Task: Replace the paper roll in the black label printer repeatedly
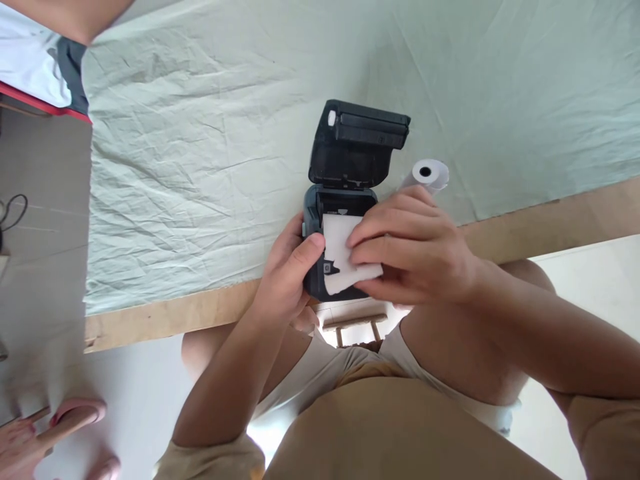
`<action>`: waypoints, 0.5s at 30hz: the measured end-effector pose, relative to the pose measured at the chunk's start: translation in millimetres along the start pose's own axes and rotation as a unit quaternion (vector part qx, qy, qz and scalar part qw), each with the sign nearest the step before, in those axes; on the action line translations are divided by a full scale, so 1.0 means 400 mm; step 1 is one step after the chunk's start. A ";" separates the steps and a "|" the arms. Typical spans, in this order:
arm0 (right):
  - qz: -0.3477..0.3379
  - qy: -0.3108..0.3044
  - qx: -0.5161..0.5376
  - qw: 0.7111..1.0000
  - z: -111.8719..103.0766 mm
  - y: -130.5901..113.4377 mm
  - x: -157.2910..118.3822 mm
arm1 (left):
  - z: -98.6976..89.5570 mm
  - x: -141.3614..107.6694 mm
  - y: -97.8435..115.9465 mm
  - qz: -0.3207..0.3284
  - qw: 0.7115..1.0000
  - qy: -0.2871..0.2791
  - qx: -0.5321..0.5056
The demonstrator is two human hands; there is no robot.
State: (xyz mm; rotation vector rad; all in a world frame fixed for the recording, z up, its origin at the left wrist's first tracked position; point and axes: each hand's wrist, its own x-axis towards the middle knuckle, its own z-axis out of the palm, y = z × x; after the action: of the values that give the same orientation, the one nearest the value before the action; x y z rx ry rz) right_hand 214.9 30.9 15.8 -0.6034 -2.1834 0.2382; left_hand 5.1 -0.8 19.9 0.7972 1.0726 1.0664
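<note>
A black portable receipt printer [314,280] sits at the table's front edge with its lid [357,137] swung up. My left hand [290,270] grips the printer's left side, thumb resting on the rim. Over the printer's open bay lies a folded white piece, paper or cloth [340,237], with a torn-looking notch. My right hand [410,250] pinches this white piece from the right, its fingers bent over it. Just behind my right hand stands a white paper roll [425,172] with a dark core, partly hidden by the hand.
A pale green cloth [200,167] covers the table, whose bare wooden edge [175,317] runs along the front. Another person's arm [75,17] reaches in at the upper left. At the lower left another person's foot in a pink slipper [80,408] rests on the floor.
</note>
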 end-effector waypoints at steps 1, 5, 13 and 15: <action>-0.018 0.014 0.012 1.000 0.006 0.002 -0.003 | -0.001 0.000 0.000 0.003 1.000 0.004 0.002; -0.002 0.135 -0.002 0.991 0.005 0.013 -0.005 | -0.004 -0.002 0.001 0.002 1.000 0.011 0.001; 0.133 0.144 0.040 0.980 -0.029 0.023 0.009 | -0.004 -0.009 0.002 -0.015 1.000 0.001 -0.002; 0.111 0.162 0.043 0.980 -0.025 0.021 0.007 | -0.007 -0.007 0.002 -0.012 1.000 0.007 0.000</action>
State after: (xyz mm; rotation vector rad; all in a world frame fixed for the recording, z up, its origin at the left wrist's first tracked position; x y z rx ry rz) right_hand 223.9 39.3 21.0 -0.7796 -1.7840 0.3257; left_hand 2.1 -3.0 20.6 0.7775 1.0911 1.0532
